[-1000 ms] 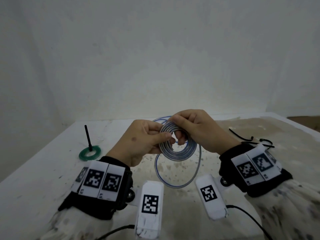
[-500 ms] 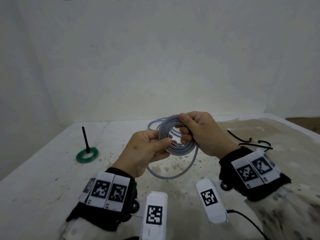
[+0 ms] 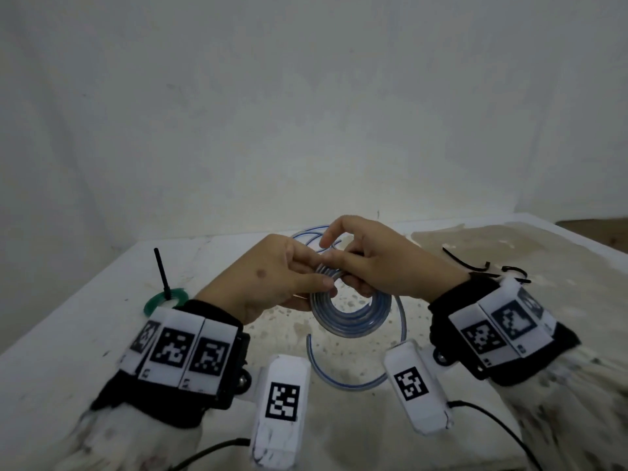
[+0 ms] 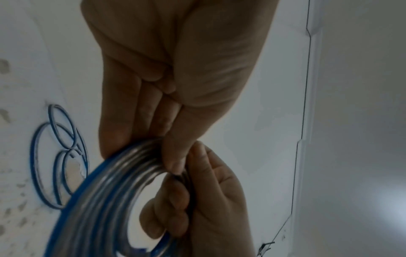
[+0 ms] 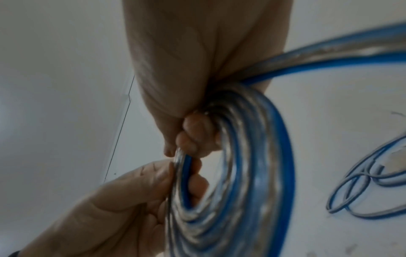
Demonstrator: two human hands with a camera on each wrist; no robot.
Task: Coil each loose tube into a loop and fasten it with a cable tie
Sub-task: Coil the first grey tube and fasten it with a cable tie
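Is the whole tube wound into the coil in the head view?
No: a loose tail curves out below the coil that the left hand and right hand hold.

Both hands meet in the middle, raised above the bench. The left hand (image 3: pixel 272 277) pinches the coiled tube (image 3: pixel 350 317) between thumb and fingers (image 4: pixel 118 132). The right hand (image 3: pixel 384 263) grips the coil's far side with lower fingers curled through it, forefinger lifted and bent. Both wrists wear black bands.
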